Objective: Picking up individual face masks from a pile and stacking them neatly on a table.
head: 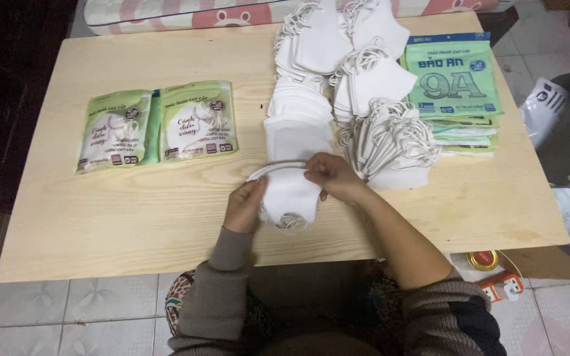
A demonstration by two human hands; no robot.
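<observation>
Desk (100, 224): carries everything.
Two filled pouches (156, 124): side by side at the left.
Mask piles (348, 79): behind the hands, centre to right.
Flat pouch stack (460, 92): right of the piles.
Folded mask (289, 198): near edge, between left hand (244, 206) and right hand (332, 175).
Cushion (232, 12): probably behind the desk.

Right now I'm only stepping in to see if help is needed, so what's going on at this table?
A person seated at a pale wooden table holds a white face mask in both hands: the left hand grips its side, the right hand pinches its ear loop. Heaps of loose white masks lie beyond. Two filled green pouches sit at the left, a stack of flat green pouches at the right.
</observation>
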